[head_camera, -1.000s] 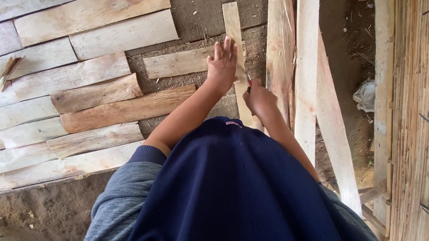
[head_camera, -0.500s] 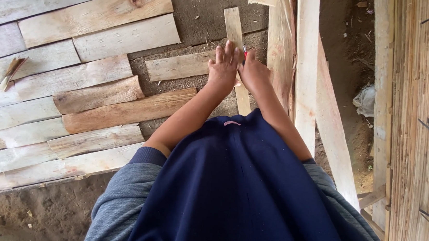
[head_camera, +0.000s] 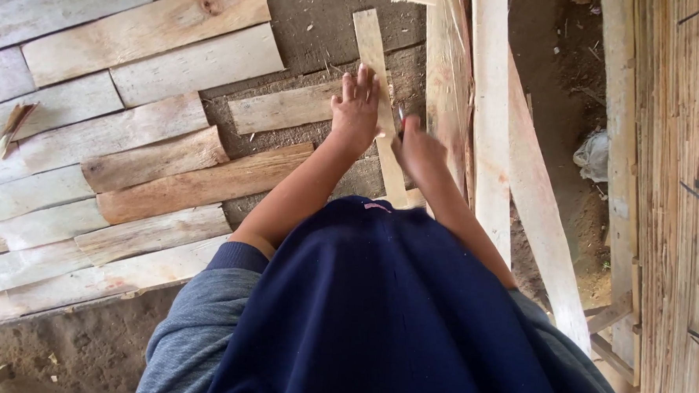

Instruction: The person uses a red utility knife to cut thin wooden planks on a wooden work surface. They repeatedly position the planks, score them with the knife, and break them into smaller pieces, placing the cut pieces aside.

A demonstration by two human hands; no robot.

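Your left hand (head_camera: 355,110) lies flat, fingers spread, on the narrow plank (head_camera: 379,88). Your right hand (head_camera: 416,147), just right of it, pinches a small dark tool (head_camera: 401,118) beside the plank.

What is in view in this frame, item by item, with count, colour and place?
narrow wooden strip: one, pale, lying on the ground, running from the top centre toward the person, under both hands
short plank: one, pale brown, lying crosswise just left of the strip
laid planks: many, grey to reddish brown, in rows on the ground at left
long boards: several, pale, running lengthwise right of centre
bamboo wall: one, tan, right edge
crumpled scrap: one, whitish, on the dirt near the wall
dirt ground: brown, between boards and wall
left hand: open, flat on the strip
right hand: closed around a small thin object, too blurred to identify
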